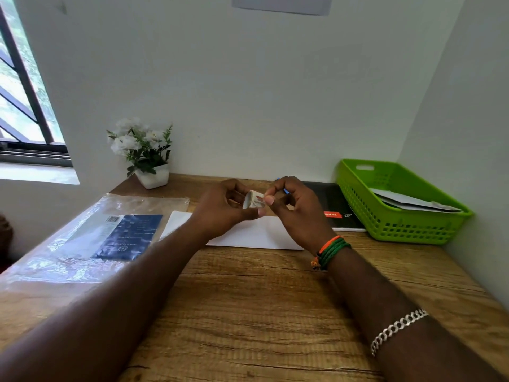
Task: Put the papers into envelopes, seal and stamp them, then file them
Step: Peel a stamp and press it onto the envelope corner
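Hands up over the desk, both of them meeting above the white envelope that lies flat on the wood. Your left hand is curled round a small roll of stamps, thumb stretched out beneath it and fingers wrapped behind. Your right hand comes in from the other side, thumb and forefinger pinching at the loose end of the roll, the other fingers tucked in loosely. The roll sits in the air between the two hands, just above the envelope's far edge and not touching it.

On your right wrist, orange and green cords; further up that forearm, a silver chain bracelet.

Left of the envelope lies a clear plastic bag with a dark blue printed sheet inside, its corner close to the envelope's left end. Behind it, against the wall, stands a white pot of white flowers. Off to the right, a black pad with a red label lies flat, partly behind your right hand, with something blue peeping out beyond your fingers, too hidden to name. Beside the pad, in the corner, sits a green basket with white envelopes lying inside it. A window shows at far left.
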`<state>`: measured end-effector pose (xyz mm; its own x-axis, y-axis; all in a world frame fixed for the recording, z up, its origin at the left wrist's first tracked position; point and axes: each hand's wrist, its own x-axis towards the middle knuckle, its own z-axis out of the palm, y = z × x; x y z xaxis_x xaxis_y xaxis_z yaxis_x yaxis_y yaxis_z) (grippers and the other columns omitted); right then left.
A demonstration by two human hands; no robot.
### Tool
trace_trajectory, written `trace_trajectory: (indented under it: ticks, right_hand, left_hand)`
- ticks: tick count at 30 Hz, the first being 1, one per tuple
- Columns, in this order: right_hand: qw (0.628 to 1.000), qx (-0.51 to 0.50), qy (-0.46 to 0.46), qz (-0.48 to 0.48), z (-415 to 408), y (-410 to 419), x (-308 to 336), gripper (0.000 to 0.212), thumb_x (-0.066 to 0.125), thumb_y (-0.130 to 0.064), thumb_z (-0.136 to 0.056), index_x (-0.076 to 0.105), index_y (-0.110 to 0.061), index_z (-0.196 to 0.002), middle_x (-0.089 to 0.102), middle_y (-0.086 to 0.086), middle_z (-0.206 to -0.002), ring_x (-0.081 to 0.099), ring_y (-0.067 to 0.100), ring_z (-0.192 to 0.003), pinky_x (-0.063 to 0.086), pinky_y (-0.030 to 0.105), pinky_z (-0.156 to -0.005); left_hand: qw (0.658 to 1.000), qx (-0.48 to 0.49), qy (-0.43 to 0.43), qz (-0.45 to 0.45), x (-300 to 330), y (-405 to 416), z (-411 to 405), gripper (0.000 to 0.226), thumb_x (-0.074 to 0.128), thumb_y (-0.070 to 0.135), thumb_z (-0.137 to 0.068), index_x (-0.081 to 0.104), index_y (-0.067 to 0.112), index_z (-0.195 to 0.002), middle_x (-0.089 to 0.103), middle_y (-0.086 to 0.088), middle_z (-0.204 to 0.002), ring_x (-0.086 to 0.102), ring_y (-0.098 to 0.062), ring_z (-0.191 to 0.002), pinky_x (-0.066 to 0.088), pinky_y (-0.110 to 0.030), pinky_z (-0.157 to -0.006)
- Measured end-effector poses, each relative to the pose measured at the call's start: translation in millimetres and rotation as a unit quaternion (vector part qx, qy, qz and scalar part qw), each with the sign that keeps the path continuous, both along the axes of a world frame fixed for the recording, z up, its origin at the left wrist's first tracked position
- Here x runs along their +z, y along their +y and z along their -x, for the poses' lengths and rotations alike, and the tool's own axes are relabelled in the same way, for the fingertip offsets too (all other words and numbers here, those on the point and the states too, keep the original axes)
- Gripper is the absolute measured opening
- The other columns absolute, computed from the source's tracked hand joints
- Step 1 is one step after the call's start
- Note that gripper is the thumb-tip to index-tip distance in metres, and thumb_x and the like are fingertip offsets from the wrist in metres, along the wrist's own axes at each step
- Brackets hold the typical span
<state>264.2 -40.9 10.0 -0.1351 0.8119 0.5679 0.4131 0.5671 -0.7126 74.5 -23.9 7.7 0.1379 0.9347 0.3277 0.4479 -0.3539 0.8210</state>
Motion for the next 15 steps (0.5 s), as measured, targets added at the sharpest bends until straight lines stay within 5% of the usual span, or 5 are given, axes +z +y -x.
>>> trace_trajectory:
  ticks: [5, 9, 13, 15]
  right_hand:
    - [0.992, 0.037, 0.109, 0.048, 0, -4, 7, 0.003, 0.067, -0.012, -0.094, 0.065, -0.011, -0.092, 0.069, 0.003, -0.099, 0.063, 0.004, -0.080, 0.048, 0.017, -0.062]
    - [0.971, 0.019, 0.231, 0.059, -15, -2, 20, 0.005, 0.065, -0.005, -0.094, 0.062, -0.001, -0.094, 0.072, -0.005, -0.076, 0.057, 0.007, -0.058, 0.043, 0.019, -0.048]
    - [0.971, -0.125, 0.193, 0.064, -36, 14, 10, 0.009, 0.075, -0.010, -0.086, 0.068, -0.009, -0.082, 0.072, 0.008, -0.072, 0.064, 0.019, -0.060, 0.058, 0.039, -0.055]
    - [0.970, -0.172, 0.155, 0.072, -43, 22, 1, 0.014, 0.081, -0.015, -0.081, 0.069, -0.017, -0.075, 0.073, 0.006, -0.074, 0.068, 0.016, -0.066, 0.058, 0.036, -0.057]
  left_hand:
    - [1.000, 0.028, 0.001, -0.004, 2, 3, 4, 0.048, 0.095, 0.037, -0.063, 0.070, 0.022, -0.101, 0.075, 0.008, -0.094, 0.071, -0.008, -0.084, 0.059, -0.024, -0.074]
    - [0.995, 0.080, 0.050, -0.011, -3, 11, 16, 0.048, 0.094, 0.034, -0.068, 0.069, 0.025, -0.107, 0.070, 0.012, -0.100, 0.066, -0.004, -0.089, 0.050, -0.019, -0.073]
    - [0.980, 0.131, 0.144, -0.030, 4, 47, 31, 0.063, 0.088, 0.022, -0.076, 0.063, 0.019, -0.135, 0.067, 0.000, -0.130, 0.063, -0.018, -0.116, 0.048, -0.030, -0.093]
    - [0.966, 0.146, 0.211, -0.004, 9, 64, 37, 0.065, 0.083, 0.017, -0.079, 0.060, 0.019, -0.140, 0.061, -0.005, -0.141, 0.058, -0.024, -0.126, 0.046, -0.035, -0.101]
